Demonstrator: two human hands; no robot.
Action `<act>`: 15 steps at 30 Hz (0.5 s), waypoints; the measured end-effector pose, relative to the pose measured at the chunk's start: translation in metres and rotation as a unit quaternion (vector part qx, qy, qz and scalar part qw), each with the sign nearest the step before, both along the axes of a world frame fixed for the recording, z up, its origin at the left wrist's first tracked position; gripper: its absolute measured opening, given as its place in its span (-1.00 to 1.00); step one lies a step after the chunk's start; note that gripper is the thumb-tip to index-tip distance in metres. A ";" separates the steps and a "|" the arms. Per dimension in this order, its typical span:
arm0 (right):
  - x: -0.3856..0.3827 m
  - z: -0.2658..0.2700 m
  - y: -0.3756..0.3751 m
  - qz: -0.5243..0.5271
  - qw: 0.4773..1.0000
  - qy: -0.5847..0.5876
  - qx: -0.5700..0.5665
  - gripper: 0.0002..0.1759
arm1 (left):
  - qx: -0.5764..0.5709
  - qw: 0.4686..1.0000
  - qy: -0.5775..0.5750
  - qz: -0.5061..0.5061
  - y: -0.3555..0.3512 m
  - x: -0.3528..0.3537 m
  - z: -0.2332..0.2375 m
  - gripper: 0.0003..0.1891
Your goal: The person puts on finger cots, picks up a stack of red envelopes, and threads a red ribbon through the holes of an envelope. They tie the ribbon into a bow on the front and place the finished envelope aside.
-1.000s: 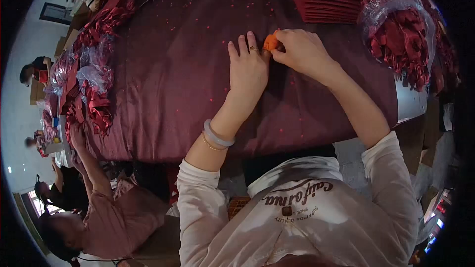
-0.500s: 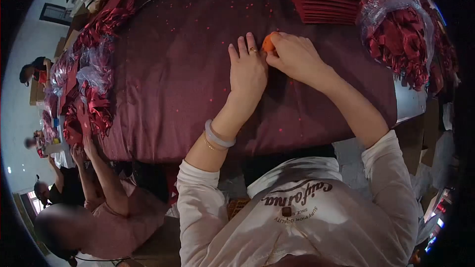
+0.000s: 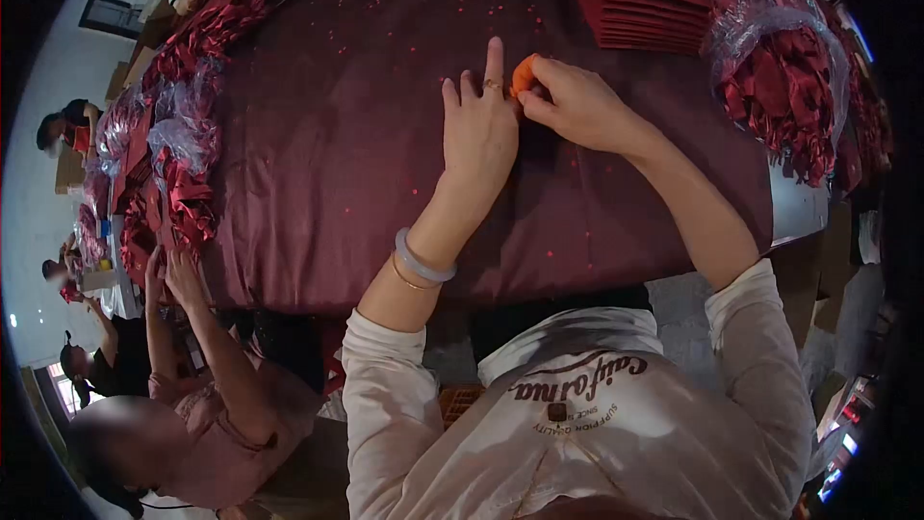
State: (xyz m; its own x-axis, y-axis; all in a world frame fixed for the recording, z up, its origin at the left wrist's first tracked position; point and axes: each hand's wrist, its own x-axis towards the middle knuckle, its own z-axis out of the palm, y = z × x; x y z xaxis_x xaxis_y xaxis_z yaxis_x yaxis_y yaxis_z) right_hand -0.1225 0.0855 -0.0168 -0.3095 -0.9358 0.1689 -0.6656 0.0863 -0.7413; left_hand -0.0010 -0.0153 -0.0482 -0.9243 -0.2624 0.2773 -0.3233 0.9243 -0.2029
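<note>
Cloth (image 3: pixel 366 154) of dark red colour covers the table, and I see small red specks scattered over it. Both hands of the person work on this cloth, a little toward the far side and near the middle.

I see the left hand (image 3: pixel 478 135) lying palm down on the cloth, flat, with the fingers spread. One finger is stretched farther than the others, and one finger wears a ring. On the wrist there is a pale bracelet (image 3: pixel 420 261) together with a thin golden one.

The right hand (image 3: pixel 577 106) is just beside the left one, on its right, and the two touch at the fingers. Its fingertips are pressed together and pinch a small orange thing (image 3: pixel 525 70). This orange thing sits between the two hands, close against the stretched finger of the left hand. I cannot tell what it is, because the fingers hide most of it.

On the far right lies a stack of red sheets (image 3: pixel 640 0). Right of the stack I see a clear plastic bag (image 3: pixel 784 77) full of shiny red bows. More shiny red bows (image 3: pixel 183 183) are heaped along the left edge of the table. At the near left a co-worker in a pink top reaches up to this heap with both hands (image 3: pixel 173 270).
</note>
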 end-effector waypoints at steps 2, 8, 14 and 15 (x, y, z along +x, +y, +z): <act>0.000 0.008 0.001 0.016 1.000 -0.009 -0.015 -0.75 | -0.018 0.997 0.079 0.006 -0.002 0.000 -0.001 -0.73; 0.024 0.013 0.001 0.117 0.966 0.199 -0.117 -0.73 | 0.112 0.978 0.173 -0.024 -0.016 0.001 0.011 -0.73; -0.001 0.026 0.006 -0.075 0.964 -0.149 -0.208 -0.79 | 0.521 0.813 0.260 -0.015 -0.008 -0.001 0.027 -0.63; -0.002 0.023 0.004 -0.073 0.963 -0.149 -0.211 -0.79 | 0.706 0.638 0.300 -0.073 -0.002 -0.002 0.030 -0.56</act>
